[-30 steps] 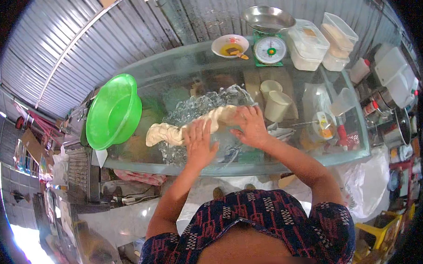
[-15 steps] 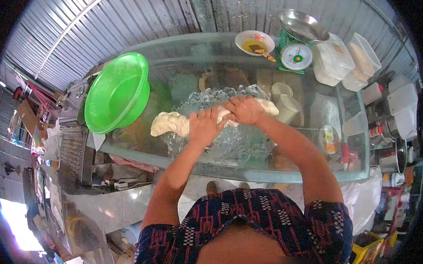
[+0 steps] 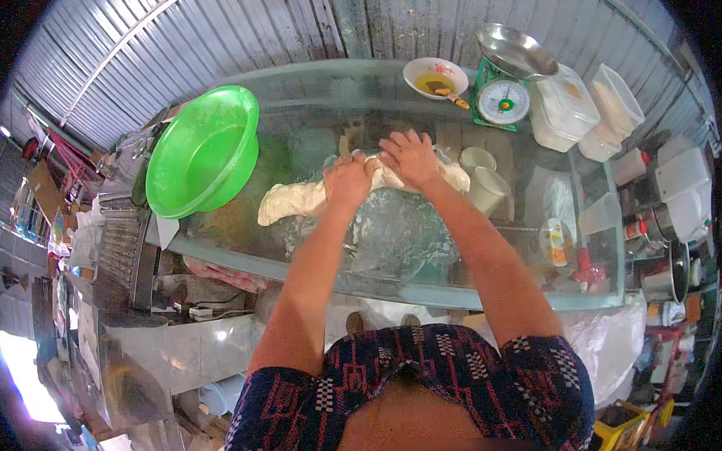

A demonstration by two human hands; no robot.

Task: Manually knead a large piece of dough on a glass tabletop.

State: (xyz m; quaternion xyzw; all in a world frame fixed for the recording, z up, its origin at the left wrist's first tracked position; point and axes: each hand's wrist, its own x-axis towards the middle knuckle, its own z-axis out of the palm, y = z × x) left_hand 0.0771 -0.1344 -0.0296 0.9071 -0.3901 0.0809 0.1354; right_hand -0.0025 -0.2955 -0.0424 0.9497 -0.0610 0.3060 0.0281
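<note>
A long, pale roll of dough (image 3: 290,202) lies crosswise on the wet, flour-smeared glass tabletop (image 3: 409,240). My left hand (image 3: 349,180) is on the middle of the roll, its fingers curled over the far side. Just to its right, my right hand (image 3: 410,156) presses the dough with its palm, fingers stretched out and spread past the far edge. The dough's lumpy left end sticks out beyond my left hand, and its right end shows beside my right wrist. Both palms hide the stretch beneath them.
A big green basin (image 3: 203,151) stands at the left. Toward the back right are a bowl of yellow liquid with a brush (image 3: 435,80), a green dial scale (image 3: 502,101) and lidded plastic tubs (image 3: 564,111). Pale cups (image 3: 487,188) sit near the dough's right end.
Both hands have pushed away from me, and the middle of the dough has shifted with them. My right hand's fingers have spread out from a curled grip.
</note>
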